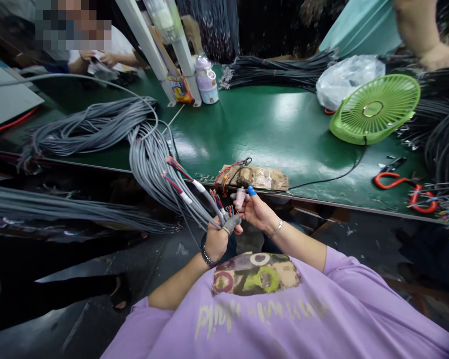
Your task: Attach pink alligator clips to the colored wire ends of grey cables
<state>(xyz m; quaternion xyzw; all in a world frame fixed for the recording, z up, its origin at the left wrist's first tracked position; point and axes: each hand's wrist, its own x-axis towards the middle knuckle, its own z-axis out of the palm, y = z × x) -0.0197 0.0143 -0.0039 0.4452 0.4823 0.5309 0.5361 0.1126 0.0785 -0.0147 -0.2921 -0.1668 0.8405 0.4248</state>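
My left hand is closed around the ends of several grey cables, with a grey cover on its thumb. Thin coloured wires fan out of the stripped cable ends, and white sleeves sit on some of them. Close by on the right is my right hand, its fingertips at the wires. A blue cover caps its thumb, which stands apart from the fingers, and a whitish cover is on one finger. Just beyond the hands, a wooden board with a small motor-like device lies at the table's edge.
Grey cable coils cover the left of the green table. A green fan, a plastic bag and orange-handled pliers are on the right. Black cable bundles and a bottle stand behind. Other people work across the table.
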